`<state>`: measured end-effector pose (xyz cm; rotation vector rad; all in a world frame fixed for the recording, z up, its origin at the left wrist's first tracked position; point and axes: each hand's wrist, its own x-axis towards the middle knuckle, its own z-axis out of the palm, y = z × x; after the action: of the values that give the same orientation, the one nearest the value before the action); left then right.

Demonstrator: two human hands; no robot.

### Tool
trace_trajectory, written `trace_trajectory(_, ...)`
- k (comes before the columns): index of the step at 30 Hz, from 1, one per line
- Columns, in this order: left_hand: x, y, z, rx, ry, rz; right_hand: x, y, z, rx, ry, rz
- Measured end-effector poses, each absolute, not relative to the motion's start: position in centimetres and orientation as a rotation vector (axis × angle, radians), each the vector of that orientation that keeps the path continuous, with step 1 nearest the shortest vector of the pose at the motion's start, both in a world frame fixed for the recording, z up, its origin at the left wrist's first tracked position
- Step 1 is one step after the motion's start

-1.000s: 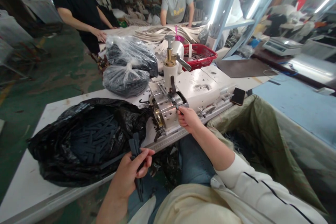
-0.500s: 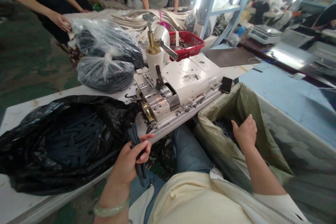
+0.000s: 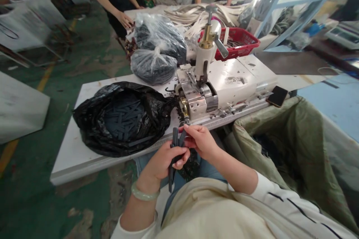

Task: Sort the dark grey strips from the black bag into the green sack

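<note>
The left hand (image 3: 162,164) was closed around a bundle of narrow dark strips (image 3: 175,153), and the right hand (image 3: 200,142) pinched their upper ends, apparently between thumb and fingers, both just in front of a white metal cutting machine (image 3: 227,86). Left of that machine lay an open black plastic bag (image 3: 92,130) of similar strips; behind it stood a red plastic basket (image 3: 238,43); to its right, an olive woven sack (image 3: 280,127) gaped open.

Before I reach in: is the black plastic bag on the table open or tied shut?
Open: the black plastic bag gapes wide at its top, with dark flat strips lying visible inside.
</note>
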<state>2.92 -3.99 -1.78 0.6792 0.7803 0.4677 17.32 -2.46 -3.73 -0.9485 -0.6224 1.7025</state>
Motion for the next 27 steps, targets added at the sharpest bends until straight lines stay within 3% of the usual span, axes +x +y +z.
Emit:
trace_trajectory(14, 2.5, -3.7, -2.3, 0.680, 0.941, 0.810, 19.7, -2.3, -4.2, -0.930, -0.424, 1.584)
trace_trajectory(22, 2.4, -3.1, -2.1, 0.658, 1.005, 1.056, 21.9, -5.1, -5.5, -0.885, -1.484, 1.181)
trace_trajectory(27, 2.4, -3.0, -1.5, 0.656, 0.969, 1.082, 22.3, -6.1, -6.4, -0.847, -1.607, 1.071)
